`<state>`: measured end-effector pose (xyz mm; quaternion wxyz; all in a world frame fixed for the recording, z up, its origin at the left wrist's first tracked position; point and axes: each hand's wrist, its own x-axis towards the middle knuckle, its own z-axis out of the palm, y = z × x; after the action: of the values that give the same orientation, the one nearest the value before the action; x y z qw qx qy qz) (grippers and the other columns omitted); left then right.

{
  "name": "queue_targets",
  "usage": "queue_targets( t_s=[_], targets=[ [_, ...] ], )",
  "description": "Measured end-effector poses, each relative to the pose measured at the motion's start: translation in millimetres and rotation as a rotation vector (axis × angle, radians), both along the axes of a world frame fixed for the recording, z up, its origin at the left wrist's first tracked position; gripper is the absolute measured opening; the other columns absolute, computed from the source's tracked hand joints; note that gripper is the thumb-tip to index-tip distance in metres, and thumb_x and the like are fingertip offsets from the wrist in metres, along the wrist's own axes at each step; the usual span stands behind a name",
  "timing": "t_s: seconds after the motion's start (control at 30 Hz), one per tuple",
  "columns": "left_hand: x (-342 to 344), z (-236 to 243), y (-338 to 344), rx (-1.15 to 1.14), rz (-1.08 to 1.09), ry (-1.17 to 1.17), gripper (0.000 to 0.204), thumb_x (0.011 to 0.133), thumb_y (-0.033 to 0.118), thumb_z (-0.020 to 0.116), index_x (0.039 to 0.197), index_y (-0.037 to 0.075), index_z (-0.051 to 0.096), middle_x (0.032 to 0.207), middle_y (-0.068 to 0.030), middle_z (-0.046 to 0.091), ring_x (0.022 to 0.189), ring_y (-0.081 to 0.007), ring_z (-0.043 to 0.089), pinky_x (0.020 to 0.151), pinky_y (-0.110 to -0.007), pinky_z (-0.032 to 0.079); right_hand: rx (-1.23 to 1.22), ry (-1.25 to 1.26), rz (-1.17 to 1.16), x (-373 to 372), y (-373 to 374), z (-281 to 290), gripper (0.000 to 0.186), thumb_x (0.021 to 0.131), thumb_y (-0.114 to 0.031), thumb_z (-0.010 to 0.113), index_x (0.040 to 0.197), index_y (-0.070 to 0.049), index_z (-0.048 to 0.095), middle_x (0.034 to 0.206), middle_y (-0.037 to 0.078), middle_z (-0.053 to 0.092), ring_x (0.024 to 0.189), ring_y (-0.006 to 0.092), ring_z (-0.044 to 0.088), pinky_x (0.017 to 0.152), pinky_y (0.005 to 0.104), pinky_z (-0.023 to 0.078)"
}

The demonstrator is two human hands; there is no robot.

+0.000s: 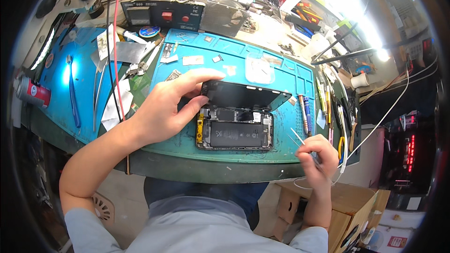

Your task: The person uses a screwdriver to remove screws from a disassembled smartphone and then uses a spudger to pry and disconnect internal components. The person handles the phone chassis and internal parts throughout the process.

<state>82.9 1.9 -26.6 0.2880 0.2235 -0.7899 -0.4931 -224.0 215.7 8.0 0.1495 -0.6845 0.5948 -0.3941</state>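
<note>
An opened smartphone lies on the blue repair mat [178, 152]. Its body [234, 133] rests flat, with a black battery and a yellow strip at the left end showing. Between thumb and fingers, my left hand [164, 103] grips the left end of the phone's black screen [248, 96], which is tilted up along the body's far edge. Off to the right of the body, my right hand [318, 159] is closed around metal tweezers [296, 137], their two tips apart and pointing up and left, touching nothing. Whether cables still join screen and body is hidden.
Screwdrivers [306, 115] stand close beyond my right hand. A clear plastic box [259, 69] and small parts lie behind the phone. At the back is a black bench device [161, 15]. A red cable [116, 56] hangs at left, near a red can [35, 91].
</note>
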Motion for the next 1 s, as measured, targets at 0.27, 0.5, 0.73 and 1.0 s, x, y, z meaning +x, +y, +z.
queue_targets(
  t_s=[0.27, 0.5, 0.73, 1.0],
  targets=[
    [3, -1, 1, -0.218, -0.036, 0.028, 0.029, 0.095, -0.01, 0.064, 0.122, -0.001, 0.067, 0.117, -0.0167, 0.074, 0.108, -0.03, 0.074, 0.095, -0.036, 0.058, -0.176, 0.66, -0.317, -19, -38, 2, 0.023, 0.086, -0.005, 0.081, 0.108, -0.003, 0.073, 0.1, 0.014, 0.072, 0.089, 0.0318, 0.071, 0.077, 0.0411, 0.057],
    [5, -8, -1, -0.31, -0.155, 0.081, 0.041, 0.087, -0.016, 0.064, 0.123, 0.003, 0.059, 0.121, -0.0179, 0.073, 0.109, -0.0319, 0.075, 0.093, -0.04, 0.062, -0.116, 0.712, -0.322, -29, -52, 37, 0.04, 0.109, -0.036, 0.053, 0.104, -0.001, 0.072, 0.108, 0.015, 0.065, 0.105, 0.0358, 0.061, 0.088, 0.0447, 0.05],
    [4, -8, 0, -0.358, -0.157, 0.096, 0.041, 0.084, -0.014, 0.066, 0.12, 0.004, 0.058, 0.121, -0.0178, 0.073, 0.105, -0.0322, 0.076, 0.086, -0.039, 0.063, 0.136, 0.424, 0.066, 3, -125, 37, 0.017, 0.097, -0.013, 0.071, 0.113, -0.008, 0.07, 0.098, 0.012, 0.066, 0.087, 0.0326, 0.068, 0.077, 0.0418, 0.055],
    [4, -7, -1, -0.373, -0.15, 0.098, 0.041, 0.084, -0.014, 0.065, 0.121, 0.004, 0.058, 0.121, -0.0175, 0.073, 0.106, -0.0324, 0.075, 0.086, -0.04, 0.064, 0.335, 0.695, 0.2, 53, -212, 13, 0.024, 0.089, -0.024, 0.079, 0.101, -0.005, 0.07, 0.099, 0.015, 0.066, 0.094, 0.0368, 0.069, 0.08, 0.0473, 0.055]
  ],
)
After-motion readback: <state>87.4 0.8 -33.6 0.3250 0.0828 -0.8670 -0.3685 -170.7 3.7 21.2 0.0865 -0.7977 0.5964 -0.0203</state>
